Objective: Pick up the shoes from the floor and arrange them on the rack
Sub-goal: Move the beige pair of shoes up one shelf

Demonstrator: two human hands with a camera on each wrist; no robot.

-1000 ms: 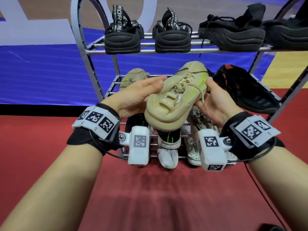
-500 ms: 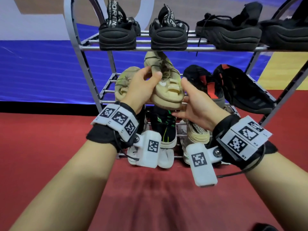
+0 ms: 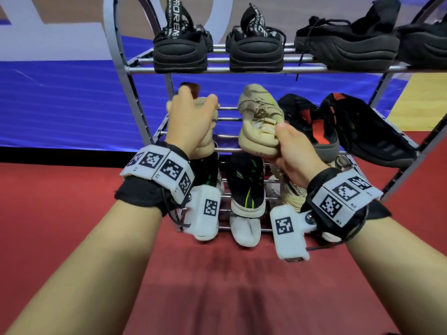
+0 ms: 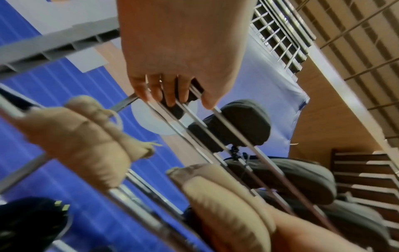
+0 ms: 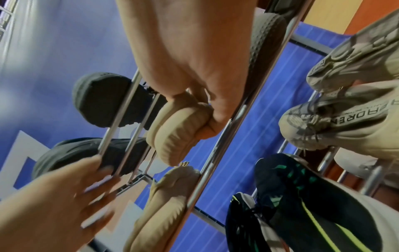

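Beige sneaker (image 3: 260, 124): the right hand (image 3: 294, 157) pinches its heel on the rack's middle shelf (image 3: 227, 149), beside its mate (image 3: 208, 126). Left hand (image 3: 191, 122) hovers relaxed, holding nothing. Best nudged square, heel out, before release.

Black wristbands (image 3: 145, 192), white tag-marked camera modules (image 3: 205, 211)

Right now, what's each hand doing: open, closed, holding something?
Left hand: open, fingers spread, holding nothing.
Right hand: gripping the heel of the beige shoe on the middle shelf.
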